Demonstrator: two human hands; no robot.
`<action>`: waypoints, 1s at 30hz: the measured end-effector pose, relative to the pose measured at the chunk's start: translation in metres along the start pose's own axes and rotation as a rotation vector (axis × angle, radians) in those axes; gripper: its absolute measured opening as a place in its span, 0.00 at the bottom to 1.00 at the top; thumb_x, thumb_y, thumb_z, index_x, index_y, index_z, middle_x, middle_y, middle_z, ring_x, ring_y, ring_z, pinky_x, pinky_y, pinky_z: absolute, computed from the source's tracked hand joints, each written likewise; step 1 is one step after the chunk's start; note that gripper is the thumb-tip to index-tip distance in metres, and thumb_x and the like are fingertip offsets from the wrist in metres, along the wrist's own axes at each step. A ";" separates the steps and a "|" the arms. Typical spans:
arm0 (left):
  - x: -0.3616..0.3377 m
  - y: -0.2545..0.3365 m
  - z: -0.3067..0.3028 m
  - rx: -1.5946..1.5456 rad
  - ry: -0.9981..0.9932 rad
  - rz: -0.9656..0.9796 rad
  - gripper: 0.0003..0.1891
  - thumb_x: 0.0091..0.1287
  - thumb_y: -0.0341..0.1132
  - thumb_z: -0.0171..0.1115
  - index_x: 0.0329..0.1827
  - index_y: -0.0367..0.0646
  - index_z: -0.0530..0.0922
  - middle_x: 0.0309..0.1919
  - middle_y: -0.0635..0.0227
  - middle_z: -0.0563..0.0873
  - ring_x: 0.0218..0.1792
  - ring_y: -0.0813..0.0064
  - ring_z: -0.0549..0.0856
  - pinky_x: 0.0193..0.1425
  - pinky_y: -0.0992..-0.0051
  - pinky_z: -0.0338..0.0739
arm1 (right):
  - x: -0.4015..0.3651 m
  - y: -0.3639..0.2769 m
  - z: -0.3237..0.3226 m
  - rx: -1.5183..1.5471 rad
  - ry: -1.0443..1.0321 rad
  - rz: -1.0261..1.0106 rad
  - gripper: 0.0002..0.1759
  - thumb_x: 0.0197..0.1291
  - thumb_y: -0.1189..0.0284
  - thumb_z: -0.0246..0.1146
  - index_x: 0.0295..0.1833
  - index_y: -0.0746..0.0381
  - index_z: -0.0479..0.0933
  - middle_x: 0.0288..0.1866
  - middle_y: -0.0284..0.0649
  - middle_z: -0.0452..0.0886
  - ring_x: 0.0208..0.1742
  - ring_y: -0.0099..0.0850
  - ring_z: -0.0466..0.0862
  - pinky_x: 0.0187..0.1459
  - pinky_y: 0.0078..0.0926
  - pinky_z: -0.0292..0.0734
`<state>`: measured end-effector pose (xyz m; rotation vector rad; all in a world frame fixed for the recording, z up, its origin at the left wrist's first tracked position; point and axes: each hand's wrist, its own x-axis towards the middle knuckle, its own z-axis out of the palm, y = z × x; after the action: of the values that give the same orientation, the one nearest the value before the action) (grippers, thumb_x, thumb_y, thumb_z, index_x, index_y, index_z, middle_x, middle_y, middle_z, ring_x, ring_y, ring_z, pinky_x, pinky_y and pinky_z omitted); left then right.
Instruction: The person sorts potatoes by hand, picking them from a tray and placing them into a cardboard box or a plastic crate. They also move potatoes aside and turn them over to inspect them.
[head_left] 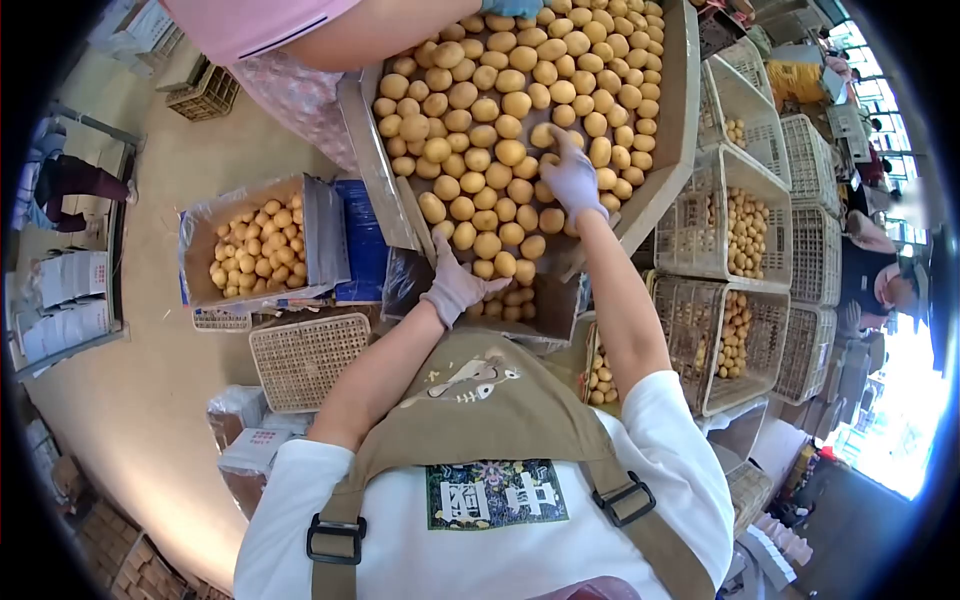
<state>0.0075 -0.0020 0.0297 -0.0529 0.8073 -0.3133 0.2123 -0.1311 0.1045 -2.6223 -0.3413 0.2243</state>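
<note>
A sloped sorting tray (668, 190) spreads out before me, covered with round yellow-brown fruits (510, 152). My right hand (575, 182), in a pale lavender glove, reaches over its right half. Its fingers are apart, one fingertip right at a fruit (542, 135). At the tray's near edge is my left hand (458, 288), gloved alike, fingers spread and pointing up and to the right beside the lowest fruits. Just below, between my arms, a lined box (556, 318) holds more of the same fruits, partly hidden by my left hand and apron.
To the left stands a plastic-lined carton (195, 262) of fruits, with an upturned plastic basket (310, 355) below it. Stacked crates (690, 235) holding fruits line the right side. A person in pink (255, 25) leans in at the tray's far left. Another person (880, 275) is at far right.
</note>
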 end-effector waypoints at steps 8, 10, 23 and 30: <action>0.005 0.000 -0.006 0.045 -0.045 0.041 0.59 0.54 0.84 0.51 0.83 0.57 0.46 0.81 0.63 0.52 0.78 0.50 0.58 0.72 0.29 0.57 | -0.026 0.022 0.002 0.041 -0.011 -0.058 0.38 0.60 0.71 0.63 0.76 0.61 0.61 0.60 0.50 0.79 0.57 0.44 0.83 0.58 0.37 0.78; 0.007 0.001 -0.008 0.006 -0.029 0.024 0.59 0.54 0.83 0.51 0.83 0.57 0.46 0.81 0.63 0.52 0.78 0.51 0.59 0.72 0.29 0.58 | -0.039 0.020 0.001 0.546 -0.020 0.078 0.35 0.64 0.69 0.61 0.76 0.61 0.62 0.59 0.46 0.79 0.53 0.40 0.84 0.55 0.37 0.80; 0.004 0.000 -0.008 0.074 -0.063 0.049 0.54 0.58 0.83 0.45 0.82 0.59 0.52 0.81 0.66 0.53 0.78 0.52 0.58 0.73 0.33 0.60 | -0.125 0.017 -0.014 1.425 -0.040 0.066 0.32 0.60 0.77 0.67 0.70 0.64 0.67 0.62 0.35 0.75 0.58 0.26 0.79 0.56 0.25 0.79; 0.006 -0.003 -0.010 0.156 -0.181 0.115 0.49 0.62 0.79 0.43 0.82 0.62 0.53 0.81 0.71 0.55 0.80 0.56 0.55 0.74 0.31 0.55 | -0.129 0.012 -0.029 1.689 -0.091 0.136 0.32 0.62 0.79 0.55 0.73 0.60 0.65 0.63 0.37 0.76 0.53 0.27 0.83 0.43 0.21 0.83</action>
<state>0.0036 -0.0063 0.0188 0.1102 0.6023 -0.2579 0.0976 -0.1903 0.1361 -0.9588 0.0562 0.4203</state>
